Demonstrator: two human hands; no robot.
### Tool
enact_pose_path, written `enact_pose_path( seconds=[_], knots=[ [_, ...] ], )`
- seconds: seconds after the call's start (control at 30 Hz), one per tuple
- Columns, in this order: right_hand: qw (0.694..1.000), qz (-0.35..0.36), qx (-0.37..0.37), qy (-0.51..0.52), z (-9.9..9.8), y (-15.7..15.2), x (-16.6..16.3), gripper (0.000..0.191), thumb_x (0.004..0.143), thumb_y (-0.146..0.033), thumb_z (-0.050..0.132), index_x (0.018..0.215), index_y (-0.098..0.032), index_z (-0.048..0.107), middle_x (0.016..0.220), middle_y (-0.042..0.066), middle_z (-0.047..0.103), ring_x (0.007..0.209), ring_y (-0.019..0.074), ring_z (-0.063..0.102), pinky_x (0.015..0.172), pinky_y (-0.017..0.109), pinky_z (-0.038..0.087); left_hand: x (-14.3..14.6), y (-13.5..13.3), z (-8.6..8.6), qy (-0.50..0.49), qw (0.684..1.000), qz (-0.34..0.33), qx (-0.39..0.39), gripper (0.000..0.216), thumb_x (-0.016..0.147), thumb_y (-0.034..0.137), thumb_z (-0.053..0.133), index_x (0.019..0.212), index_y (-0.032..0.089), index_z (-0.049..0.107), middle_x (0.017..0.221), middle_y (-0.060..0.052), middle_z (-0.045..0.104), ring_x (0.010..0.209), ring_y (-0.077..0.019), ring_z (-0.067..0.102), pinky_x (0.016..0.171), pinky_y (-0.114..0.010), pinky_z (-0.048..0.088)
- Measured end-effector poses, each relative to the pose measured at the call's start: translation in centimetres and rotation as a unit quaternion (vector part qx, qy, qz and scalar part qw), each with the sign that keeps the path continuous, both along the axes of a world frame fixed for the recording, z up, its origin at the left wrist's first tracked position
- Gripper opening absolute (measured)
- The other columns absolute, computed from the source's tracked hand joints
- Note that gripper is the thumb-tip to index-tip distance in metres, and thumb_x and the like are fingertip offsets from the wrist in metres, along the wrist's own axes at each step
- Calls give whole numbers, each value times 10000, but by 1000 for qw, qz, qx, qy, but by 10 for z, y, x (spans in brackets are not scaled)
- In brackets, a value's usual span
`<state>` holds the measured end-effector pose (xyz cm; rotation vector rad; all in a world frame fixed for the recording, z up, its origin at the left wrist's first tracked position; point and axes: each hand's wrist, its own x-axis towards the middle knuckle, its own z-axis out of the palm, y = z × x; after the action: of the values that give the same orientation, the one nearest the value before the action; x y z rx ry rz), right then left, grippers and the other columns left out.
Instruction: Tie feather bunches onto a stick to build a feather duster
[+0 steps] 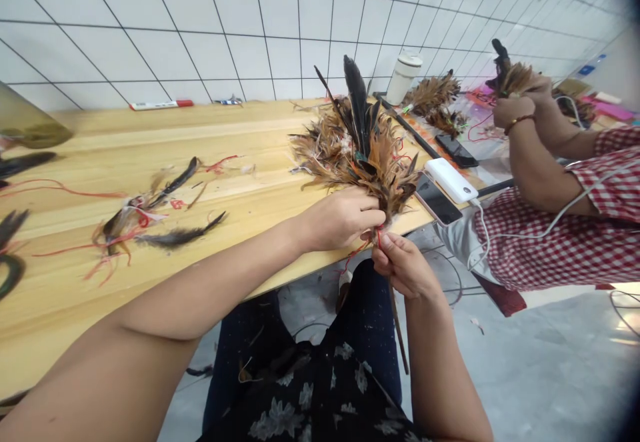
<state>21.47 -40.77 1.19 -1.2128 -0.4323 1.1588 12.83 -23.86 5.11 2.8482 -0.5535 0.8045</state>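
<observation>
A feather duster [384, 177] with brown and long dark feathers stands upright at the table's front edge. Its thin brown stick [399, 335] slants down over my lap. My left hand [345, 219] is closed around the base of the feathers, fingers curled. Just below, my right hand [407, 265] pinches at the stick, where red string [379, 237] runs by the fingertips. Whether the right fingers grip the string, the stick or both is partly hidden. Behind the duster lies a heap of brown feathers [320, 145].
Loose feathers and red string scraps [135, 219] lie on the wooden table [240, 135]. On the right are a phone [439, 200], a white power bank [451, 180] with a cable, and a white cup [405, 77]. A co-worker's hands [517, 105] hold another feather bundle.
</observation>
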Motion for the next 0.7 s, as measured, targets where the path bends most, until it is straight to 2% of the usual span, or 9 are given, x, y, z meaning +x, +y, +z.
enact_pose_path(
  seconds=[0.2, 0.33, 0.4, 0.47, 0.57, 0.7],
  knots=[
    [999, 13, 31, 41, 10, -1, -4, 437, 683, -512, 763, 712, -200, 458, 488, -110, 271, 413, 34, 114, 402, 191, 90, 0, 0, 0, -50, 996, 12, -71, 197, 937, 235, 450, 1010, 179, 624, 968, -83, 640, 905, -190, 538, 826, -334, 420],
    [997, 11, 60, 53, 21, -3, -2, 455, 687, -476, 769, 683, -212, 399, 506, -107, 240, 417, 37, 76, 395, 195, 75, -1, 2, 8, -136, 970, 97, -177, 215, 894, 229, 524, 1091, 178, 591, 1100, -98, 614, 1041, -218, 525, 932, -394, 411],
    [996, 1, 73, 51, 26, -5, 1, 459, 696, -466, 765, 671, -212, 384, 506, -108, 223, 417, 38, 61, 388, 194, 74, -1, 2, 11, -145, 940, 142, -275, 181, 873, 237, 543, 1024, 150, 593, 1035, -97, 617, 987, -209, 543, 896, -380, 437],
    [995, -17, 85, 38, 28, -7, 5, 454, 706, -458, 759, 667, -210, 381, 508, -107, 214, 420, 39, 54, 385, 190, 78, 1, 0, 12, -64, 905, 140, -397, 161, 879, 282, 533, 915, 134, 584, 892, -72, 616, 838, -172, 560, 786, -332, 471],
    [994, -48, 96, 9, 29, -10, 9, 434, 730, -446, 742, 663, -208, 385, 508, -104, 218, 424, 43, 55, 384, 185, 85, 2, -11, 8, 145, 830, 39, -538, 261, 910, 368, 490, 845, 126, 567, 789, -43, 601, 720, -123, 550, 701, -278, 478],
    [992, -87, 96, -7, 28, -12, 9, 408, 726, -446, 753, 676, -199, 432, 497, -100, 251, 426, 39, 82, 396, 174, 94, -1, -32, -3, 325, 713, -81, -616, 305, 892, 403, 536, 991, 115, 556, 818, -48, 606, 729, -118, 577, 683, -267, 490]
  ],
)
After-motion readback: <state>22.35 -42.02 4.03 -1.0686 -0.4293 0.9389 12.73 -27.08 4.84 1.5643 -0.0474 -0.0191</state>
